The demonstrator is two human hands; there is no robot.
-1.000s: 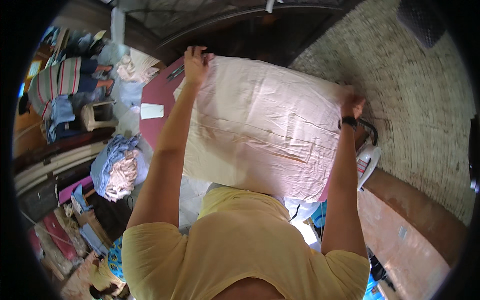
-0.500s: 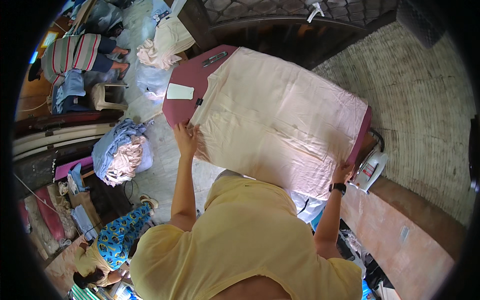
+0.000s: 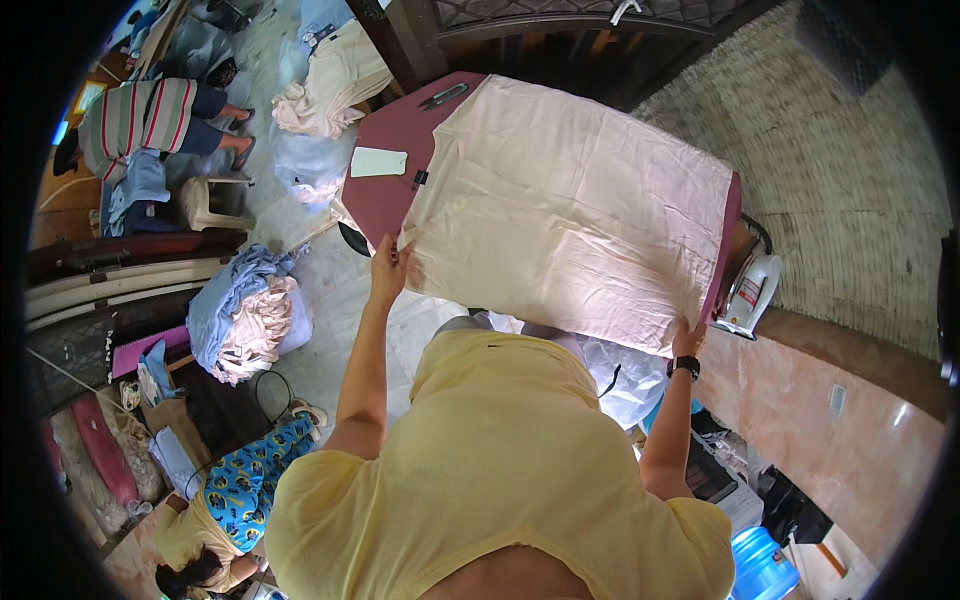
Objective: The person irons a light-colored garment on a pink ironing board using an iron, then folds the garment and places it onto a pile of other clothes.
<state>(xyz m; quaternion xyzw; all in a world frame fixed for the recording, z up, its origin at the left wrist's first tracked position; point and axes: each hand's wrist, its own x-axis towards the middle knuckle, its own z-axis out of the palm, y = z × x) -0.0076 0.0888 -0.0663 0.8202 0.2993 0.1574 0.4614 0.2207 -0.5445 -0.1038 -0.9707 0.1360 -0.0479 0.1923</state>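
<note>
A pale pink cloth (image 3: 570,190) lies spread over a maroon-covered board (image 3: 385,205), with small creases along its near right part. At its near left corner, my left hand (image 3: 388,270) pinches the edge between bent fingers. My right hand (image 3: 687,340), with a dark watch on the wrist, is closed on the near right corner; its fingertips are partly hidden. On the bare left end of the board lie a white card (image 3: 379,162) and a pair of thread snips (image 3: 443,97). A small black tab (image 3: 421,177) sits at the cloth's left edge.
A white iron (image 3: 750,295) stands just right of the board. Piled blue and pink cloth (image 3: 245,315) sits on the floor at left, with cream cloth (image 3: 335,80) heaped farther back. Two other people are at left, one bending far back, one near.
The view has turned slightly, so the board sits a little differently. The cloth's near right part hangs less low than before. Both hands stay at its near corners.
</note>
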